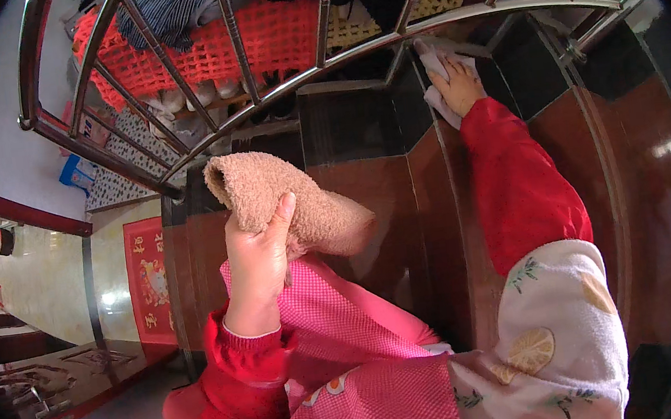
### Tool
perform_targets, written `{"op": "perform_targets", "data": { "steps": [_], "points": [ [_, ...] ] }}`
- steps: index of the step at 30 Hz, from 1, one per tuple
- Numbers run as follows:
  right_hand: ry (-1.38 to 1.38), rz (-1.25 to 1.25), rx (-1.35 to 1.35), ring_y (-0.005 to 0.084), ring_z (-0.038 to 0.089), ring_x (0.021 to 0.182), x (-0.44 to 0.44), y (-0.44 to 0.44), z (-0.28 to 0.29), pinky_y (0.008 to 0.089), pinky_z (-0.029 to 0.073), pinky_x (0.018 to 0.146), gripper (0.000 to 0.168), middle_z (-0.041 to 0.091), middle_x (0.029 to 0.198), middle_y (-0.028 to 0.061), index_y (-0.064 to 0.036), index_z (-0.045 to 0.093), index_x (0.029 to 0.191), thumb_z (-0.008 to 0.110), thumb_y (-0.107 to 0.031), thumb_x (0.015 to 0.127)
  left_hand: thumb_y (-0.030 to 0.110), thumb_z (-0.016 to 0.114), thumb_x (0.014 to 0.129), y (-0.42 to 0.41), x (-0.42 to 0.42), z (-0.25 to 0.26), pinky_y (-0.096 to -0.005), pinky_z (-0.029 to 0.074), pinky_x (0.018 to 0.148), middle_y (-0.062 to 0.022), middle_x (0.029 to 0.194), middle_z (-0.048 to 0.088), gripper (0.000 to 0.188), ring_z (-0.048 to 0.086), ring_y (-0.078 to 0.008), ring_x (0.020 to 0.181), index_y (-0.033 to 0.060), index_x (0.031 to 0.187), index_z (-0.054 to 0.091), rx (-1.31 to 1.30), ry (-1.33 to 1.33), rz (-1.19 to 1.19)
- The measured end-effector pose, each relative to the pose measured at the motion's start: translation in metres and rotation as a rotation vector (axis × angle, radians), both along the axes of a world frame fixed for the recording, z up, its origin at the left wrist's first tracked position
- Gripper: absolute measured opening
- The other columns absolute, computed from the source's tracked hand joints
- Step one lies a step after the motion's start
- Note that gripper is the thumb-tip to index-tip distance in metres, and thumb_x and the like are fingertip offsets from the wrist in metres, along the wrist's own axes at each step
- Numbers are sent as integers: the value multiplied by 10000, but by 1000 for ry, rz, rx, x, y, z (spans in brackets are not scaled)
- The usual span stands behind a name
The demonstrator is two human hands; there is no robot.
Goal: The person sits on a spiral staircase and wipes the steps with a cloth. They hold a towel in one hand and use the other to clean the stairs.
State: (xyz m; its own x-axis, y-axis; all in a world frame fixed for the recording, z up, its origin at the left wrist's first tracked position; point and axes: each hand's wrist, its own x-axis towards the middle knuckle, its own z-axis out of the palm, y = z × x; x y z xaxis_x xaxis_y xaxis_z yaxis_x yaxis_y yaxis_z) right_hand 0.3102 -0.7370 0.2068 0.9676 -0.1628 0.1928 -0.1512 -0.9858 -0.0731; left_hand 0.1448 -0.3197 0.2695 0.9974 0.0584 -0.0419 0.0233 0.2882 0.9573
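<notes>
My left hand (pixel 258 258) grips a folded tan terry cloth (pixel 285 200), thumb on top, held up over the stairs. At the upper right, my right hand (pixel 459 85) rests on a crumpled pale cloth (pixel 436 64), pressing it against a black-tiled part of a stair (pixel 484 71) close under the metal railing (pixel 320 74). Parts of this cloth stick out past the fingers on both sides. The stair tiles (pixel 370 187) are reddish brown with black borders. A pink checked apron (pixel 328 309) and red sleeve covers are on my body and arms.
Beyond the railing bars lie a red open-knit cover (pixel 278 36), striped fabric (pixel 164 12) and several shoes (pixel 204 94). A blue container (pixel 78 173) stands past the rail. Down at the left are a red doormat (pixel 149 280) and a dark door (pixel 81 378) with a metal handle.
</notes>
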Motion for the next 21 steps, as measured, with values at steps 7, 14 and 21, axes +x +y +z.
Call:
{"op": "perform_targets", "data": {
  "steps": [7, 14, 21],
  "points": [
    [-35, 274, 11, 354, 312, 1379, -130, -13, -1, 497, 233, 1127, 617, 376, 1486, 157, -95, 399, 1444, 515, -388, 914, 112, 708, 881, 5, 1, -5, -292, 494, 848, -63, 1066, 658, 288, 613, -139, 953, -16, 1124, 622, 77, -52, 5],
    [260, 296, -9, 422, 266, 1386, -394, 16, 34, 572, 241, 1081, 714, 348, 1496, 157, -52, 495, 1348, 672, -331, 715, 124, 687, 892, -2, 5, -6, -330, 494, 903, -91, 1163, 621, 378, 615, -194, 1022, -11, 1221, 559, -171, 0, -47],
    [319, 440, 112, 410, 291, 1369, -425, 47, 54, 576, 279, 1035, 738, 387, 1460, 141, -99, 550, 1296, 727, -323, 615, 144, 685, 895, -4, 1, 0, -357, 512, 897, -96, 1181, 608, 391, 616, -214, 1038, -2, 1231, 547, -311, 85, 15]
  ]
}}
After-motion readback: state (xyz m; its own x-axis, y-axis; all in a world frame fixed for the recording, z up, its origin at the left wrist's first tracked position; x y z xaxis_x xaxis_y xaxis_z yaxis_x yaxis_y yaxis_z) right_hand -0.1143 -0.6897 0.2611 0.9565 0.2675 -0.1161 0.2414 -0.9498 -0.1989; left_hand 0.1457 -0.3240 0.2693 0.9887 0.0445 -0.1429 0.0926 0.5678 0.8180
